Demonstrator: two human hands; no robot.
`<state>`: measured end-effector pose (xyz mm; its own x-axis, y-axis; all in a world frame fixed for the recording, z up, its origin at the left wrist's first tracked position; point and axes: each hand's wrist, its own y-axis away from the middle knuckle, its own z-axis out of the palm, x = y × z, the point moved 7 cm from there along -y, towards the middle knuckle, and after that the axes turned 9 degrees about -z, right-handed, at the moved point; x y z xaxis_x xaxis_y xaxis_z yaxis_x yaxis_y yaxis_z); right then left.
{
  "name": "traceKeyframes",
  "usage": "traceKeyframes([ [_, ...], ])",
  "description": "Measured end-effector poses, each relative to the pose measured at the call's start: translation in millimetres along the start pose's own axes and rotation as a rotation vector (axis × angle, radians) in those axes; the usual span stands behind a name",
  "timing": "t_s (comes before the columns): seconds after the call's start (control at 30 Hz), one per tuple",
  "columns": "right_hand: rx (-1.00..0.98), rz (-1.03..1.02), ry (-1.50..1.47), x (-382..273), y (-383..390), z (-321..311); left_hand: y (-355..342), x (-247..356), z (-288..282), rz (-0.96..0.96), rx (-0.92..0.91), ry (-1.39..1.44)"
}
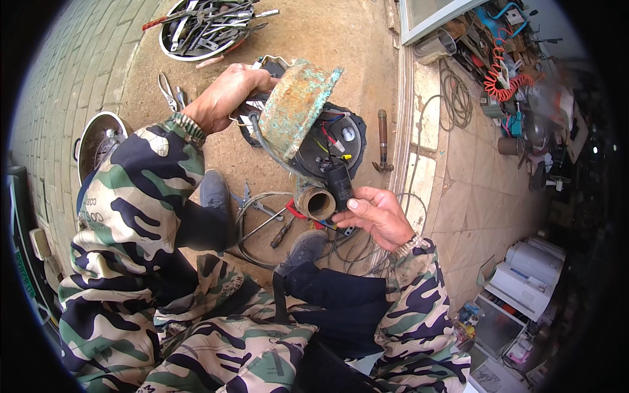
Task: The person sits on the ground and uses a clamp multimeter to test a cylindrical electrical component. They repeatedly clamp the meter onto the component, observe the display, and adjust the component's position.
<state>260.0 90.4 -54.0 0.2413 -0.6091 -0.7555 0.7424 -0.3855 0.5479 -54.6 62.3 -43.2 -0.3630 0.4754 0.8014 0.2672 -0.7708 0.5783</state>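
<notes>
My left hand point(229, 95) is closed round the far left side of a pump, its fingertips hidden behind the body. A curved, rusty metal cover point(295, 108) with flaking turquoise paint rises beside that hand. To the right, the pump's round dark wiring compartment point(314, 157) lies exposed, with red, blue and yellow-capped wires inside. A round pipe outlet point(321, 204) faces me at the near end. Between thumb and fingers, my right hand point(380, 216) holds the lower end of a black cylindrical capacitor point(339, 185), which stands next to the outlet and hangs near the wires.
A bowl of metal tools point(206, 33) sits at the far side. Pliers point(169, 92) and a metal pan point(101, 141) lie left. A hammer point(382, 141) rests right, by the door sill. Cable point(249, 252) and a screwdriver point(282, 232) lie near my shoes.
</notes>
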Motion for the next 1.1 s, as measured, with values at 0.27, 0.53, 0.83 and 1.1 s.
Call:
traceKeyframes([
  [0.27, 0.018, 0.007, 0.025, -2.3, 1.2, 0.3, -2.6, -0.5, 0.2, 0.038, -0.02, -0.018],
  [0.53, 0.022, 0.003, 0.036, -4.1, 1.2, 1.2, -1.2, 0.8, -1.0, 0.009, -0.024, 0.016],
  [0.83, 0.028, -0.003, 0.046, -3.3, 0.6, -0.1, -2.4, 1.4, -1.7, 0.032, -0.025, 0.015],
  [1.1, 0.035, 0.0, 0.05, -4.5, 0.8, 0.6, -6.6, -2.8, -5.7, 0.012, -0.036, 0.004],
])
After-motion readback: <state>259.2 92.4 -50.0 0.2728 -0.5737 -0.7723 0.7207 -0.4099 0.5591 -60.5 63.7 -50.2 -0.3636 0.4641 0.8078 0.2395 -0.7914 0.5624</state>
